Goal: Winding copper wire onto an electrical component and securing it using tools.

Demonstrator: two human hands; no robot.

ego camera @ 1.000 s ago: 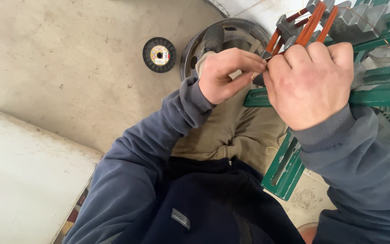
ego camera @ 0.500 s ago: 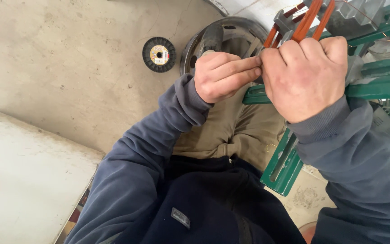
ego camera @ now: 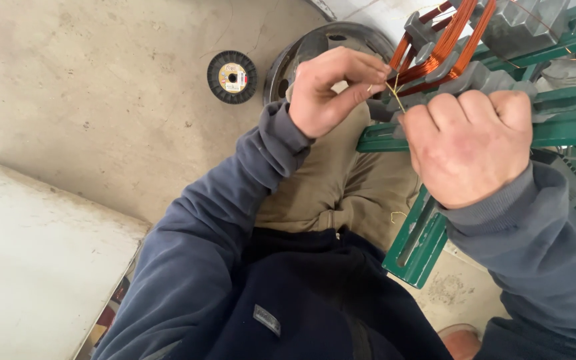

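Thin wire [ego camera: 395, 95] vanishes inside both pinching hands' fingers.

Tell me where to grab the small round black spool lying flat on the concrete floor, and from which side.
Grip the small round black spool across its outer rim, coming straight down from above. It lies flat on the concrete floor with its labelled face up, so the rim is the only edge fingers can close on. Bare floor on its left and near sides gives room; the dark metal wheel rim crowds its right.
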